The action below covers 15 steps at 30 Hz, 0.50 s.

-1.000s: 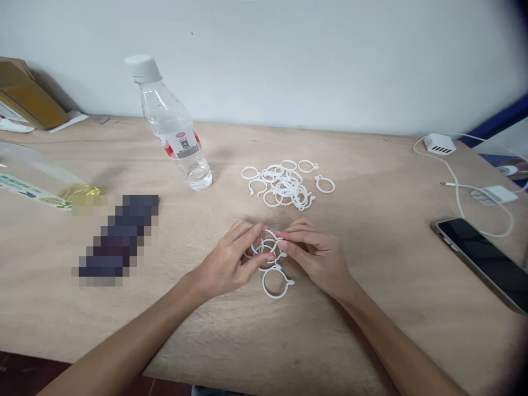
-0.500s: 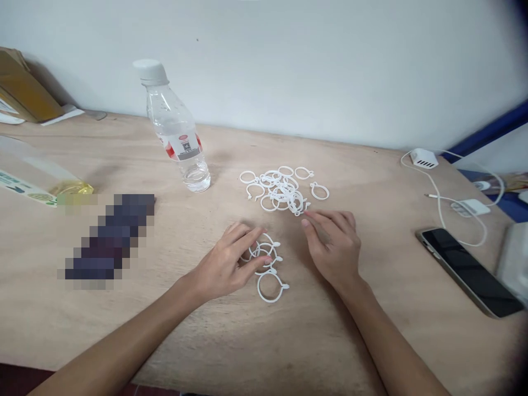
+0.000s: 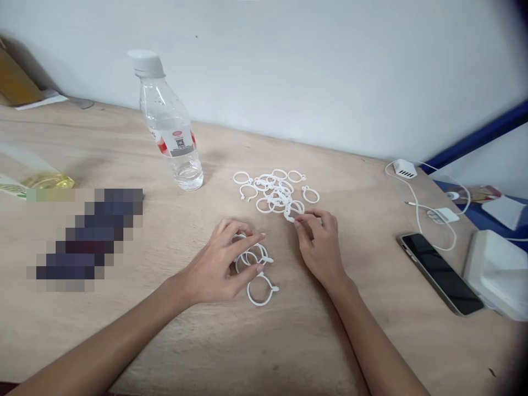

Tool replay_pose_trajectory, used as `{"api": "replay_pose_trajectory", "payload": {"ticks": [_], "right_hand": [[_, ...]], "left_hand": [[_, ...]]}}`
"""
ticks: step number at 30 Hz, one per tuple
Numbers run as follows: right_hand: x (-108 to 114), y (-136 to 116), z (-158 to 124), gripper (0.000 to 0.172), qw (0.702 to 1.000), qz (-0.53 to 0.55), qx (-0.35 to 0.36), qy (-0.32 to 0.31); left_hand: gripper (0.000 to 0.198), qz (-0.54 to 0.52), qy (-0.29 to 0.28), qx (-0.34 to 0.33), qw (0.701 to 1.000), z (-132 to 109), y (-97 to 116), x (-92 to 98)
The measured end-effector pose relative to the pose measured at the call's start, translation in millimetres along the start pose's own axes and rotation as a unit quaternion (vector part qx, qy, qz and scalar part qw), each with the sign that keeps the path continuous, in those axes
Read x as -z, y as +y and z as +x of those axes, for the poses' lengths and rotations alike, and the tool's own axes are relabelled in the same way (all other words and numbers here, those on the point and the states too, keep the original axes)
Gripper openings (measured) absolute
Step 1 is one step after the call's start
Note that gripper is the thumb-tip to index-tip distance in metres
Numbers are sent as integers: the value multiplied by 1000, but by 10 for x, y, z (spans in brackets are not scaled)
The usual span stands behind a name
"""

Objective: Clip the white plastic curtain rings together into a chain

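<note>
The left hand (image 3: 220,264) is pinning the linked rings (image 3: 253,264) to the table (image 3: 289,341), fingers curled over them. The right hand (image 3: 319,247) is pinching one ring at the near edge of the loose pile (image 3: 274,192).

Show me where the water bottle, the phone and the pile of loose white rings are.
water bottle (image 3: 171,132), head view, on its label.
phone (image 3: 439,273), head view, middle of the dark screen.
pile of loose white rings (image 3: 275,193), head view, centre of the heap.

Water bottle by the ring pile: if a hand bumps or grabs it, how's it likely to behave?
The water bottle looks almost empty, so probably light for its size. It stands tall on a narrow base, so a sideways bump near the cap would likely tip it, and being round it could then roll on the table. Its thin clear wall may flex under a firm grip.
</note>
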State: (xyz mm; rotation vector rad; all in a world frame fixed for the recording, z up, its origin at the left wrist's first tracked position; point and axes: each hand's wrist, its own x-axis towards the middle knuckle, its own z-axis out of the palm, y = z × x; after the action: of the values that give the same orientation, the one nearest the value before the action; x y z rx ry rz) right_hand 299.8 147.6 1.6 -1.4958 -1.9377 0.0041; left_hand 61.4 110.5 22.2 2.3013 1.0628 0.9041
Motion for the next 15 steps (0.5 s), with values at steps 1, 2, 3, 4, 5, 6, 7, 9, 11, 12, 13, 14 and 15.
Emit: {"api": "replay_pose_trajectory", "payload": {"ticks": [1,2,3,4,5,6,7,9,11,12,13,14,15], "right_hand": [[5,2,5,15,1000,7,-3,7],[8,4,10,14,1000,12,-6,12],[10,6,14,14,1000,16,-10,15],[9,8,17,14,1000,19,-16,17],[6,8,19,13,999,20,-24,19],[2,8,19,12,999,19,-31,20],[-4,7,18,13,999,15,-36,20],[-19,6,12,23,999,-6,-37,12],[-33,8,1,28,999,-32,-27,-4],[-37,12,-4,27,999,-40,-21,-9],[-39,15,-9,23,999,-44,-14,-8],[-39,16,-13,20,999,-43,-7,-2],[-35,14,-14,17,999,-38,-1,9]], "left_hand": [[45,0,1,-2,1000,2,0,2],[44,0,2,-3,1000,3,0,3],[43,-1,3,-4,1000,5,-1,4],[43,0,4,-5,1000,7,-1,5],[42,0,4,-5,1000,8,0,5],[41,-1,5,-5,1000,9,0,6],[41,-2,5,-4,1000,10,1,6],[40,-3,3,-4,1000,12,3,6],[40,-3,-2,-4,1000,12,5,8],[39,-2,-3,-4,1000,12,7,9],[38,-1,-5,-3,1000,12,8,10],[38,-1,-6,-2,1000,11,9,11],[37,-1,-6,0,1000,11,10,11]]}}
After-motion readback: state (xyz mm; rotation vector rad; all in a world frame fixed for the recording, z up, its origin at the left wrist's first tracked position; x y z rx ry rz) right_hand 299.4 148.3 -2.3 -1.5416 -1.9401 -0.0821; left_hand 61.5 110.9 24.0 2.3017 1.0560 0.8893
